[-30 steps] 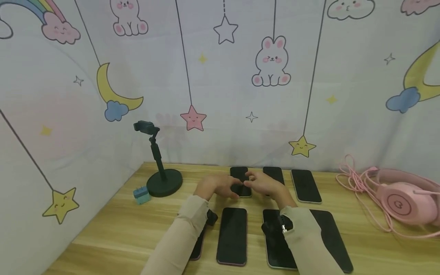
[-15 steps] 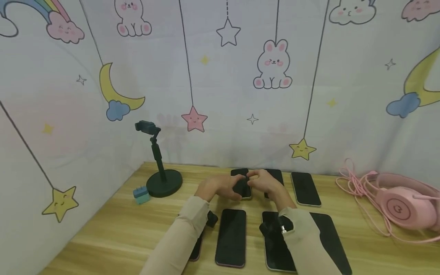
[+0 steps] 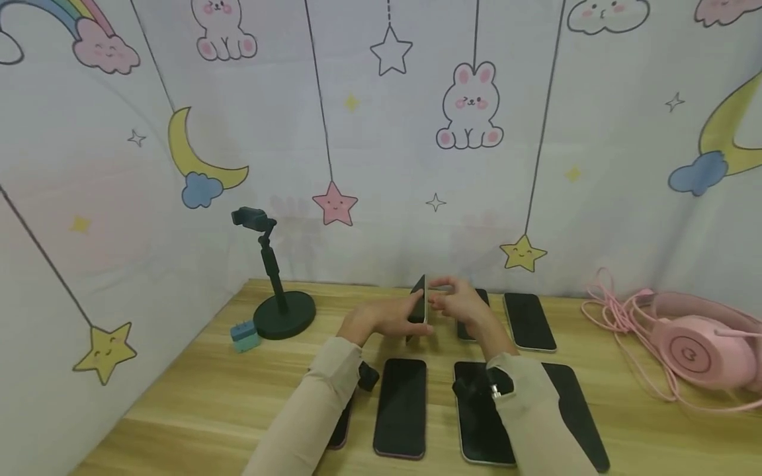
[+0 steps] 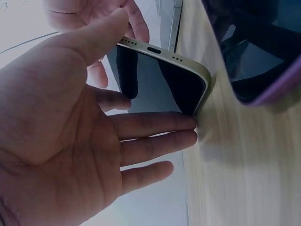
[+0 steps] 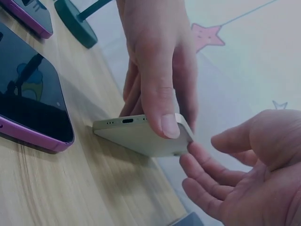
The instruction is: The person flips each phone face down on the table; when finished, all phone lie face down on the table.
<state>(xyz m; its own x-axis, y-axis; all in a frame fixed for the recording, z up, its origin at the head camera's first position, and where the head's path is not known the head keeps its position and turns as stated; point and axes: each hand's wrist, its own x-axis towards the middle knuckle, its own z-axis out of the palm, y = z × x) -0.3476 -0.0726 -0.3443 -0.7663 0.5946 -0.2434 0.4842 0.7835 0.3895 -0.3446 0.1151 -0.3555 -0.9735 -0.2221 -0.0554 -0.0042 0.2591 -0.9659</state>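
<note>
A pale-framed smartphone (image 3: pixel 419 305) stands tipped up on its long edge at the back of the table. My left hand (image 3: pixel 385 318) pinches it, with the thumb over the raised edge on the back side and fingers along the dark screen (image 4: pixel 155 84). In the right wrist view, the pale back (image 5: pixel 141 139) of the phone and its charging port face the camera. My right hand (image 3: pixel 467 311) is beside the raised edge, its loosely bent fingertips right at the phone's corner, and its thumb stands away from the phone.
Two phones (image 3: pixel 530 322) lie at the back right. In front are a purple-edged phone (image 3: pixel 400 408), another half hidden by the left sleeve, and two larger dark devices (image 3: pixel 576 410) by the right arm. Pink headphones (image 3: pixel 693 350), a black stand (image 3: pixel 284 316) and a blue charger (image 3: pixel 245 336) flank them.
The phone under my hands was lying flat and is now tilted up onto its long edge. My left hand has taken hold of it; my right fingers have moved up beside it.
</note>
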